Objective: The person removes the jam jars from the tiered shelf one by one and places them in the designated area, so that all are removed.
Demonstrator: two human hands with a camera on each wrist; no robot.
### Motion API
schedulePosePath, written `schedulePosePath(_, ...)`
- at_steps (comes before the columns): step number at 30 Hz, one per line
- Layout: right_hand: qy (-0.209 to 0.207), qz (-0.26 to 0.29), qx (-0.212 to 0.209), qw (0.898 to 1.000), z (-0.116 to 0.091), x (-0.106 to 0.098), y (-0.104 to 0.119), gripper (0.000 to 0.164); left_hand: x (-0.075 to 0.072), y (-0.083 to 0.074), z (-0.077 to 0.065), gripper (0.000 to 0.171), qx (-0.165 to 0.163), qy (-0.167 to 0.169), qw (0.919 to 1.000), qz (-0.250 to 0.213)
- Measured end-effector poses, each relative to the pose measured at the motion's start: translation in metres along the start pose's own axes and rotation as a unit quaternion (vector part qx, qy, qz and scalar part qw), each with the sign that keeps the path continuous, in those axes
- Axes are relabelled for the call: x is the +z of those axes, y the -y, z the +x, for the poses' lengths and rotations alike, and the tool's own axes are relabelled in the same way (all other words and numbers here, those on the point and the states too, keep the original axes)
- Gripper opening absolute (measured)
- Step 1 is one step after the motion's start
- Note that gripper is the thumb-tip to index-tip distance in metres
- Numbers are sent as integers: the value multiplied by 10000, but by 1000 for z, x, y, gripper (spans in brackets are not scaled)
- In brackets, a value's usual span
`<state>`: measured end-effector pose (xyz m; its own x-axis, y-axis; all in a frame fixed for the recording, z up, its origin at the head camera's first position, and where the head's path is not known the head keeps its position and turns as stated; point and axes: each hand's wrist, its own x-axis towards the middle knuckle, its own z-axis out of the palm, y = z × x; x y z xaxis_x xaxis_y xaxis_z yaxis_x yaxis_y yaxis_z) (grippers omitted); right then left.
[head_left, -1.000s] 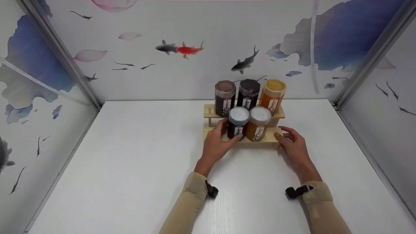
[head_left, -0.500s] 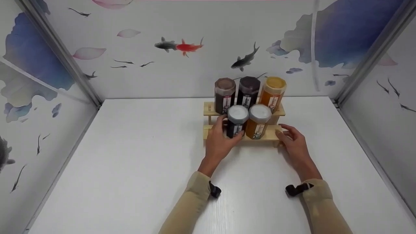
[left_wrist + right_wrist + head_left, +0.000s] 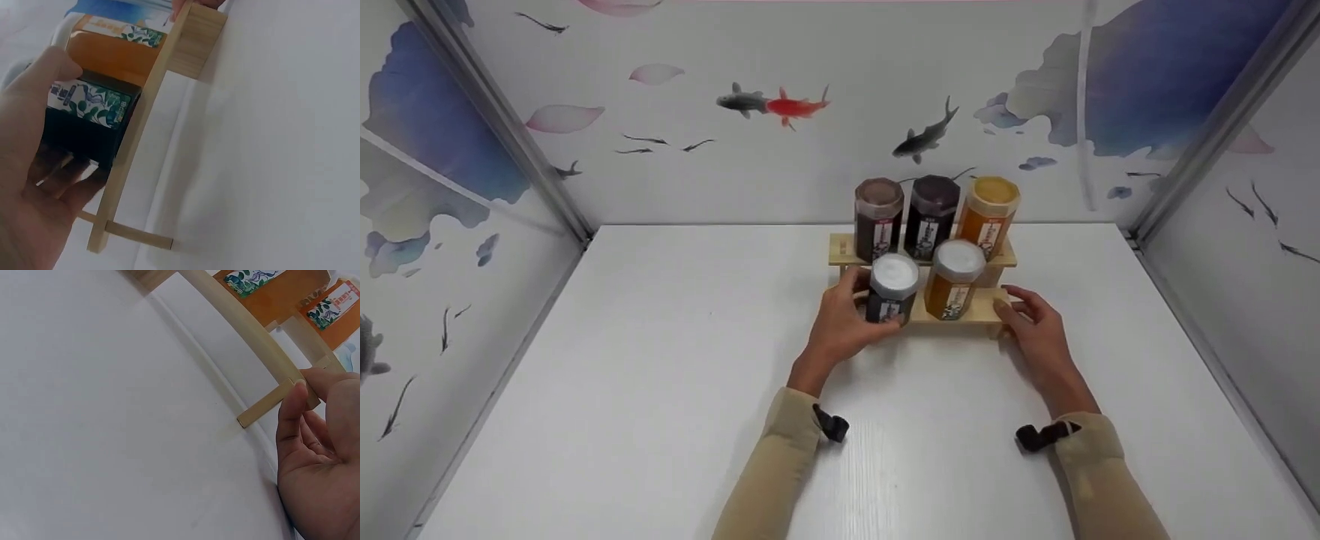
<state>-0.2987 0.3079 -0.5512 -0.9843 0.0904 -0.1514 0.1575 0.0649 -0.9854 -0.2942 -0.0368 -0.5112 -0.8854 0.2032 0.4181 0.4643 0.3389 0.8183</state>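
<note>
A two-tier wooden rack (image 3: 987,305) stands toward the back of the table. My left hand (image 3: 842,321) grips a dark jar with a white lid (image 3: 893,289) at the left of the lower tier, thumb in front and fingers on its far side. In the left wrist view the dark jar's (image 3: 84,121) base is right by the shelf board (image 3: 138,124). Beside it stands an amber jar with a white lid (image 3: 952,289), a small gap between them. My right hand (image 3: 1039,330) pinches the right end of the lower tier; the right wrist view shows thumb and finger on the board (image 3: 256,329).
On the upper tier stand a brown-lidded jar (image 3: 877,221), a dark-lidded jar (image 3: 932,217) and a yellow-lidded amber jar (image 3: 990,214). White panels printed with fish and petals enclose the white table (image 3: 660,360) at the back and both sides.
My left hand has shifted left with the dark jar, opening a gap to the amber jar. The right hand keeps its hold on the rack's end.
</note>
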Motion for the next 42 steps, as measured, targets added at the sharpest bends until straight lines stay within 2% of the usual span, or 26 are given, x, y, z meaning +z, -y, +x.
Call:
schedulePosePath(3,-20,67,-62,10000,-1,1,1,68,-8,0,0,75,297,-121,9994,-113)
schedulePosePath(6,-33,-3,-91,10000,-2,1,2,68,-18,-2,3,72,540,-384,9977,-171)
schedulePosePath(12,-27,56,17,10000,-4,2,2,66,-41,-3,6,65,783,-1029,9909,-372)
schedulePosePath(18,-11,163,7,9999,-4,2,2,68,-59,6,7,68,707,-1774,9784,-791)
schedulePosePath(23,11,82,-41,10000,-4,1,1,70,-65,24,7,74,441,-2398,9663,-829)
schedulePosePath(26,16,10,-71,10000,-4,1,1,70,-68,35,4,72,197,-2636,9610,-814)
schedulePosePath(29,-3,-79,-164,9998,-3,1,0,70,-70,45,2,72,-126,-2684,9600,-788)
schedulePosePath(33,-51,-247,-253,9994,-2,1,-1,71,-71,57,0,72,-565,-2487,9644,-691)
schedulePosePath(37,-32,-289,-155,9995,0,0,-3,71,-70,68,-1,71,-867,-2252,9687,-578)
schedulePosePath(42,6,-265,-62,9996,1,-1,-3,71,-68,83,-4,70,-1151,-2140,9689,-466)
